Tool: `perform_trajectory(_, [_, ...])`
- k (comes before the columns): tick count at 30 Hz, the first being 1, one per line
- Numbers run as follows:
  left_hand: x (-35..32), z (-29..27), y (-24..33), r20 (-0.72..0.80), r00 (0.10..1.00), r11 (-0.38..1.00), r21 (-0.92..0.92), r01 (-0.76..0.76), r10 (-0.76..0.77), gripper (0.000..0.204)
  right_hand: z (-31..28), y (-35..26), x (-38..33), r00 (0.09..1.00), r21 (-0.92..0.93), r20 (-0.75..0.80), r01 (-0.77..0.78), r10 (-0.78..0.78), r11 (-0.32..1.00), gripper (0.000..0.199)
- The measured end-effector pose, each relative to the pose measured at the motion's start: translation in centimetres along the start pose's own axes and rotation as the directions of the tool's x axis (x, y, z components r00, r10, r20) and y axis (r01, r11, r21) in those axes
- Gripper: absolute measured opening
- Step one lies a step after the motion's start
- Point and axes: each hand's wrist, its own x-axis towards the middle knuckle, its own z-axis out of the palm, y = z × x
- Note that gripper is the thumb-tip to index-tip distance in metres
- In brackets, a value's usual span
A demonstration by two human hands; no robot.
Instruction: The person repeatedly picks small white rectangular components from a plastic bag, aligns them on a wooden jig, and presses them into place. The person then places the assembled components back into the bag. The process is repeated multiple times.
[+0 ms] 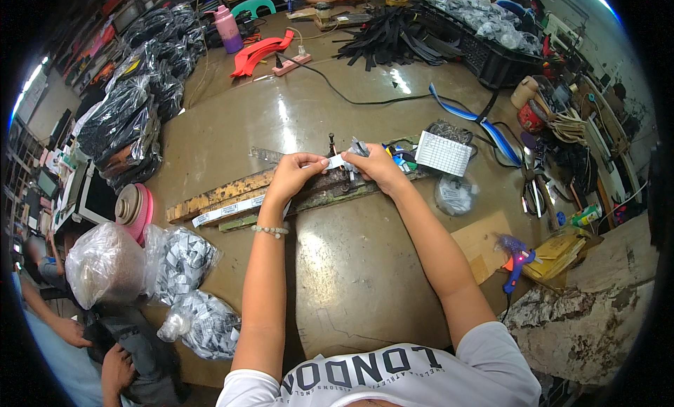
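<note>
A glossy brown worktable [337, 281] is filling a crowded workshop, with clear bags of black goods [130, 119] piling up beyond the far left end of the worn wooden plank [232, 193] that is lying across the table, and a blue glue gun [517, 263] standing well off the plank's right end. Over the middle of that plank, the left hand [295, 172] and the right hand [375, 165] are each closing thumb and fingertips on opposite ends of a small white strip [336, 161]. The strip is looking thin, flat and pale, stretching level between the two pinches just above the plank.
</note>
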Motion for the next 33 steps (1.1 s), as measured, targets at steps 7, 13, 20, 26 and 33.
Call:
perform_trajectory(7, [0.5, 0.0, -1.0, -0.032, 0.999, 0.994, 0.100, -0.037, 0.040, 0.027, 0.2, 0.6, 0.1, 1.000, -0.124, -0.024, 0.015, -0.019, 0.992, 0.020])
perform_trajectory(13, [0.2, 0.2, -0.9, -0.063, 0.996, 0.986, 0.156, -0.052, 0.063, 0.026, -0.1, 1.5, 0.3, 0.996, -0.129, -0.062, 0.061, -0.069, 0.990, 0.019])
perform_trajectory(20, [-1.8, -0.3, 2.9, -0.083, 0.996, 0.990, 0.141, -0.021, 0.033, 0.029, -0.7, -0.8, -1.4, 0.954, -0.121, -0.185, 0.214, -0.234, 0.969, 0.021])
perform_trajectory(26, [-1.8, 1.8, 6.2, -0.032, 0.964, 0.960, 0.108, -0.259, 0.264, 0.025, 1.1, -4.3, -3.4, 0.981, 0.093, 0.029, 0.187, -0.191, 0.978, 0.026])
perform_trajectory(33, [-2.2, -1.3, 4.6, 0.094, 0.994, 0.996, 0.074, 0.040, -0.046, 0.024, -2.1, -2.9, -2.3, 0.996, 0.060, -0.068, 0.057, -0.053, 0.997, 0.024])
